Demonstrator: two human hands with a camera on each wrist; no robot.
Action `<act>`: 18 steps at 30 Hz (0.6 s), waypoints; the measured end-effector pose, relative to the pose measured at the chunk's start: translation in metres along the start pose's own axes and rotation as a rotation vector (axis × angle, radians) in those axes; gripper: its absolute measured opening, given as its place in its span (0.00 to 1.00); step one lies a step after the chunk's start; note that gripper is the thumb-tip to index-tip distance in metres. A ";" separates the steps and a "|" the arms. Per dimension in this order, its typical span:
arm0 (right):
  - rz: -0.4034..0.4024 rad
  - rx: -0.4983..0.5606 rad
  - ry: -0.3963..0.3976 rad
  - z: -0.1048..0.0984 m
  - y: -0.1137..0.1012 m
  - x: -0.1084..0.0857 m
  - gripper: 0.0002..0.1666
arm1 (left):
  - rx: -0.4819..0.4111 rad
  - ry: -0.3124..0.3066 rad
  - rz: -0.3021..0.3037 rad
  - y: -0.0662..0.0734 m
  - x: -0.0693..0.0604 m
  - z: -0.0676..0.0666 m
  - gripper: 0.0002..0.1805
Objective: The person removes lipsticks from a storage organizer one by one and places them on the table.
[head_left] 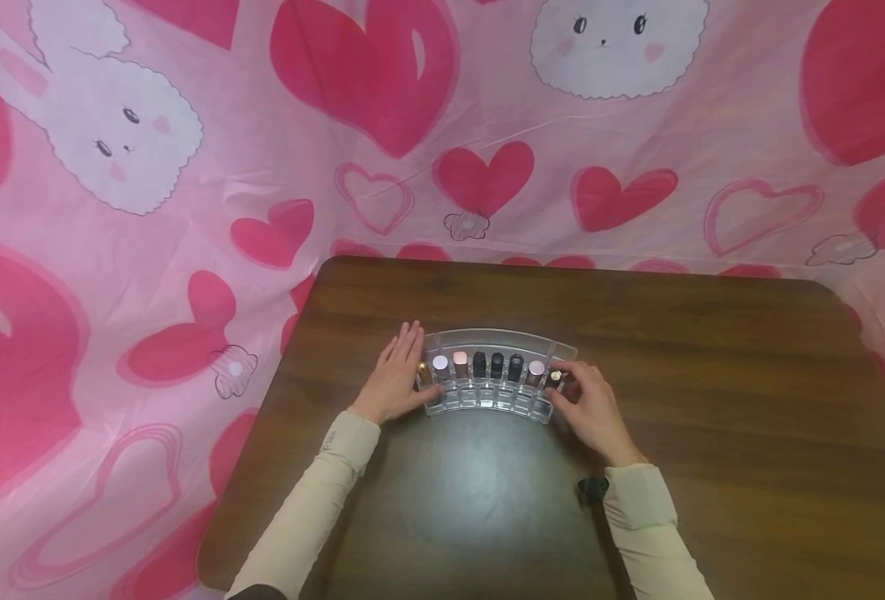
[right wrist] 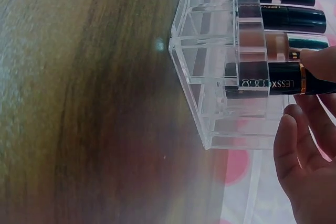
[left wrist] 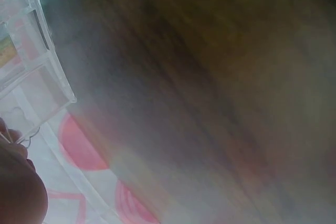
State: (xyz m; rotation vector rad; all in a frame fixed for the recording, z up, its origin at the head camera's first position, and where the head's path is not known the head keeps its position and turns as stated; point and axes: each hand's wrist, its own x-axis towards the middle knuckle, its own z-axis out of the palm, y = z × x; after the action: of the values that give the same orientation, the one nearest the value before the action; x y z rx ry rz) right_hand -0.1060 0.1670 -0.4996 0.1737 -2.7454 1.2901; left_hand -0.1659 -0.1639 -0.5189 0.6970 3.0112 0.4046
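A clear acrylic lipstick organizer (head_left: 498, 338), curved in an arc, stands on the table with a row of several lipsticks (head_left: 497, 365) upright in its slots. At its right end my right hand (head_left: 596, 408) pinches a black lipstick (right wrist: 281, 80) with a gold band between thumb and fingers. The lower part of that tube sits inside the end slot. My left hand (head_left: 393, 382) lies against the organizer's left end, fingers straight and thumb stretched across the front corner. Beside that thumb is a gold-topped lipstick (head_left: 422, 372). Only part of the left hand shows in the left wrist view.
The dark wooden table (head_left: 712, 400) extends on all sides of the organizer. A small black object (head_left: 592, 490) is beside the right cuff. Pink cloth (head_left: 532, 217) with hearts and rabbits hangs behind and left of the table.
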 end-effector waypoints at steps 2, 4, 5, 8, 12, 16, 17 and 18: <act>0.011 -0.006 -0.008 0.000 0.000 0.000 0.23 | -0.003 -0.007 0.001 0.001 0.000 -0.001 0.57; 0.021 -0.008 -0.017 0.000 0.000 0.000 0.23 | -0.007 -0.015 0.000 0.001 0.001 -0.002 0.57; 0.026 -0.009 -0.023 0.000 0.000 0.000 0.23 | -0.008 -0.017 0.000 0.001 0.001 -0.002 0.57; 0.033 -0.009 -0.029 -0.001 0.001 0.000 0.22 | -0.012 -0.018 -0.001 0.001 0.001 -0.001 0.58; 0.030 -0.008 -0.029 0.000 0.001 0.000 0.22 | -0.023 -0.005 0.002 0.000 0.000 0.000 0.58; 0.024 -0.009 -0.028 0.000 0.002 0.000 0.22 | -0.028 0.009 0.007 -0.001 0.000 0.001 0.57; 0.023 -0.008 -0.027 0.000 0.002 0.000 0.22 | -0.026 0.010 0.007 -0.001 0.001 0.001 0.57; 0.020 -0.007 -0.024 0.000 0.002 0.000 0.22 | -0.024 0.009 0.007 -0.001 0.001 0.002 0.57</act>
State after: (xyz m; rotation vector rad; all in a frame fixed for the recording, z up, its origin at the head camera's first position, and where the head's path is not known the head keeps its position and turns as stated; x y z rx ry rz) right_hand -0.1064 0.1687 -0.5011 0.1618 -2.7784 1.2915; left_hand -0.1668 -0.1644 -0.5207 0.7067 3.0081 0.4444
